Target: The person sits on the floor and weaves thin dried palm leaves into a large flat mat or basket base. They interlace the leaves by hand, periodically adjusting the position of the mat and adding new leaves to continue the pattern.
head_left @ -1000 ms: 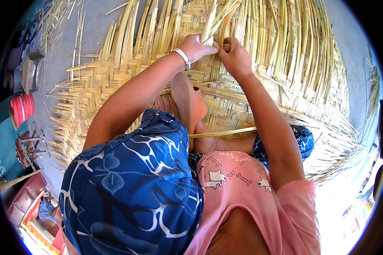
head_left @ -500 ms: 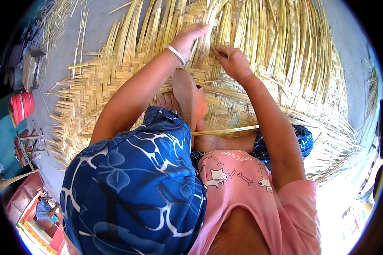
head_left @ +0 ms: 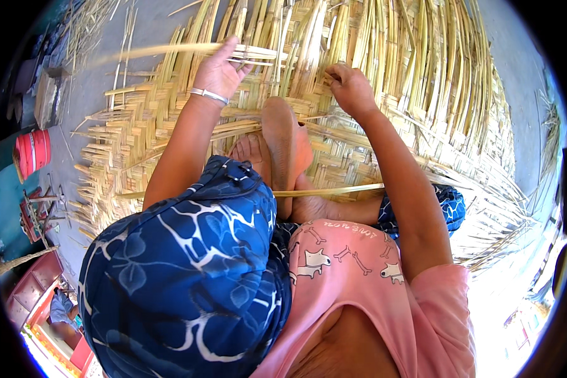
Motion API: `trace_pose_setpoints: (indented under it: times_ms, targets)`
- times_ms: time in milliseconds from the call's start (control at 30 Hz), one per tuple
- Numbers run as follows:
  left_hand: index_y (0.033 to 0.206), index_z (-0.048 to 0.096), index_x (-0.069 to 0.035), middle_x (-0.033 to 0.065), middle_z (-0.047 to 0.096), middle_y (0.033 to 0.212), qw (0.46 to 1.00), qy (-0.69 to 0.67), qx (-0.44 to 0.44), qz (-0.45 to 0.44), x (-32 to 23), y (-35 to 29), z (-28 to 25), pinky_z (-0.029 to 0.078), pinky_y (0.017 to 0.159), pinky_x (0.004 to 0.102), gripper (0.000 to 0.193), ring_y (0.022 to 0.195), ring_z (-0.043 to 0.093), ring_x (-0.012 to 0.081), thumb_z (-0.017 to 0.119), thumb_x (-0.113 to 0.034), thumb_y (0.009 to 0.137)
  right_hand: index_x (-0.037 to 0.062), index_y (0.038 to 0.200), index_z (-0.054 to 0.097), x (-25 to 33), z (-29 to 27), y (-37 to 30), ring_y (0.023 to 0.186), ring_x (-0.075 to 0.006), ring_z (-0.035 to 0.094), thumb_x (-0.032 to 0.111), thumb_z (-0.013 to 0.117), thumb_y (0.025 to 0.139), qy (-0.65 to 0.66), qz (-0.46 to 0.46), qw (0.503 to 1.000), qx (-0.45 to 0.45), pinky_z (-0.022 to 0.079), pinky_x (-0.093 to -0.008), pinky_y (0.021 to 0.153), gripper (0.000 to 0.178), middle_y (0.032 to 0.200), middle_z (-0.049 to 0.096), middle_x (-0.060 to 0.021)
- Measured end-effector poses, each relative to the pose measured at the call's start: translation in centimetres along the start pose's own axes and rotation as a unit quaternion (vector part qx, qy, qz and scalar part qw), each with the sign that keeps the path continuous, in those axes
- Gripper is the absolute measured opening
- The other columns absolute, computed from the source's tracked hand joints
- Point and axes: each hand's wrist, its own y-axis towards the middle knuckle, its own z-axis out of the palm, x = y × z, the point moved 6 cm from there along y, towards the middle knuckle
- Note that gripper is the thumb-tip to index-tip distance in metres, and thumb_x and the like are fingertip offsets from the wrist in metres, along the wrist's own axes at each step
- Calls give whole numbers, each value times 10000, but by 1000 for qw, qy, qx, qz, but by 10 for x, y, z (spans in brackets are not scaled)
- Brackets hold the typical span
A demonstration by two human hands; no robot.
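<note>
A large mat of split cane strips (head_left: 343, 160) lies before me, woven in the near part, with long loose strips fanning out at the far side. My left hand (head_left: 219, 77), a pale bangle (head_left: 209, 96) at its wrist, has pale cane strips (head_left: 258, 53) caught between thumb and fingers. They run crosswise over the upright strips, their left end smeared by motion. To the right, my right hand (head_left: 354, 91) is closed in a pinch low over the mat. What its fingertips hold is hidden. My bare feet (head_left: 249, 151) rest on the mat between my arms.
A single strip (head_left: 334, 191) lies across near my ankles. On the floor at left are a red bucket-like container (head_left: 33, 154), a block (head_left: 49, 97) and scattered loose strips (head_left: 85, 31). Another person (head_left: 63, 309) is partly visible at lower left.
My left hand has moved left and toward me from the upright strips, drawing strips crosswise. My right hand has shifted slightly right, still pinched. My left knee has moved a little left.
</note>
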Motion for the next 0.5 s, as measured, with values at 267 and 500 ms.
trace_pose_setpoints:
  times_ms: [267, 500]
  targets:
    - [1048, 631, -34, 95, 650, 1024, 966, 231, -118, 10, -2, -10, -39, 553, 772, 301, 238, 915, 628, 166, 685, -123, 833, 59, 1114, 574, 18, 4, -39, 1082, -303, 491, 14, 580, 742, -148, -71, 981, -106, 417, -386, 941, 375, 1158, 541, -81]
    - [1086, 603, 9, 116, 626, 1061, 969, 180, -165, -50, 8, -2, -70, 565, 766, 335, 296, 955, 620, 238, 687, -116, 831, 26, 1223, 493, 32, 10, -50, 1142, -262, 473, 85, 612, 727, -285, -168, 943, -30, 414, -374, 947, 514, 1219, 504, -92]
